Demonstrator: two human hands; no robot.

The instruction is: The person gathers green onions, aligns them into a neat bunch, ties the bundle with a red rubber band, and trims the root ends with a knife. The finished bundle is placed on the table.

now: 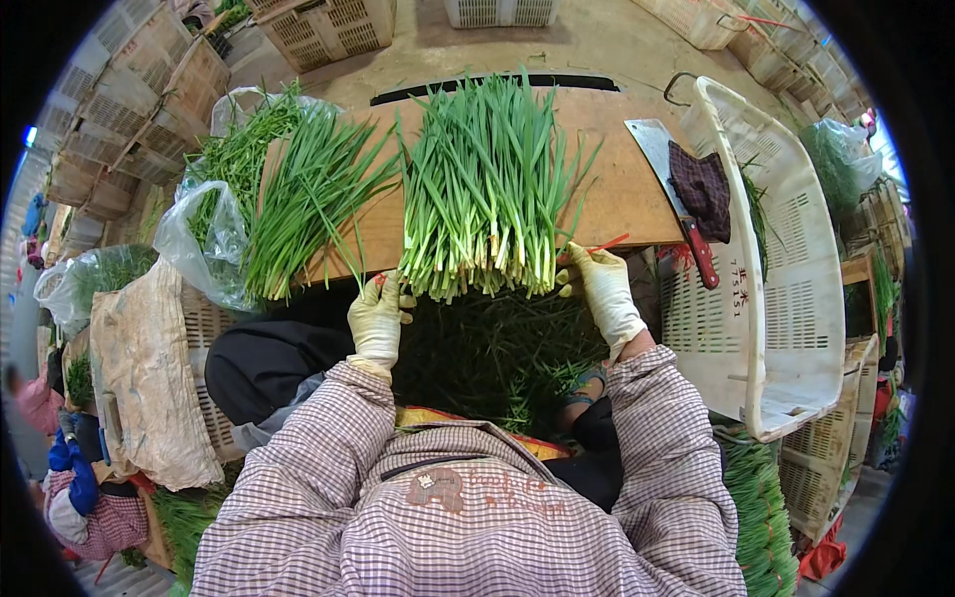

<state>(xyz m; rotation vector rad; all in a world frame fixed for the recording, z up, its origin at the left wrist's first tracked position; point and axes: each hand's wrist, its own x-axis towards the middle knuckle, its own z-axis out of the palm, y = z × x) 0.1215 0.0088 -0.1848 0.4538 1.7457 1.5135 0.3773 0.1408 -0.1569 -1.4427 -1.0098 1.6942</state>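
Note:
A broad bundle of green garlic chives lies across the wooden board, its pale cut ends over the near edge. My left hand, in a cream glove, is at the bundle's lower left corner, with a bit of red at its fingertips. At the lower right corner, my gloved right hand has a red tie by its thumb and finger. Whether the tie passes under the stalks is hidden. A looser pile of chives rests on the board's left. Right of the bundle lie a cleaver and a dark checked cloth.
A tall white plastic crate stands against the board's right side. Plastic bags of greens crowd the left. Dark leaf trimmings lie below the board. Stacked crates line the far left, and another person's blue-gloved hand shows at lower left.

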